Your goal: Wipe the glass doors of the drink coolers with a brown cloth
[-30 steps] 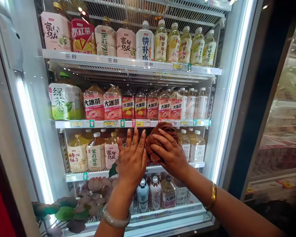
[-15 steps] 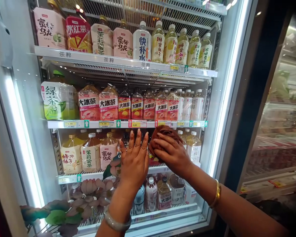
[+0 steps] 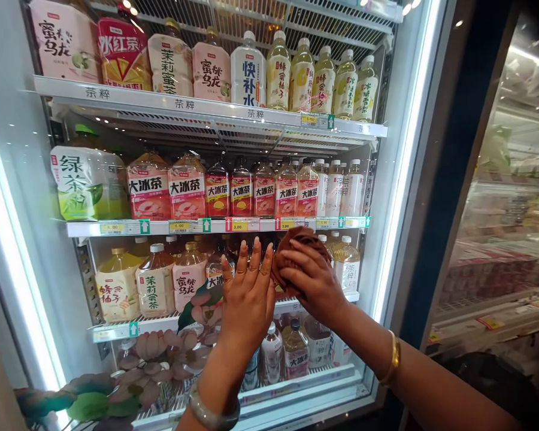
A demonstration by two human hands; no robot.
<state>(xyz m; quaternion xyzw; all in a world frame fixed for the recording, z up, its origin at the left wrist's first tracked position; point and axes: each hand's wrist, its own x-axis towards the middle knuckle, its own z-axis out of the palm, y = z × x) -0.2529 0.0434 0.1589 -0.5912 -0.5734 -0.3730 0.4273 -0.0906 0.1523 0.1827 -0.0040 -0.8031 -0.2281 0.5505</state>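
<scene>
Brown cloth [image 3: 296, 251] under right hand [image 3: 312, 281] — barely shifted, left hand [image 3: 249, 299] still flat on glass door [image 3: 63, 299]

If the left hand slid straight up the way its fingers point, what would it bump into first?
Probably nothing solid: the left hand lies flat on the glass door, fingers pointing up. Behind the glass, that line first crosses the shelf edge with the price tag, then the red-labelled bottles.

Bare forearms, pale bangle [image 3: 213, 413] left, gold bangle [image 3: 391, 359] right

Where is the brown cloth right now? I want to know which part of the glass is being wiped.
The brown cloth sits under the right hand, pressed on the fridge door glass right of centre, beside the flat left hand.
</scene>
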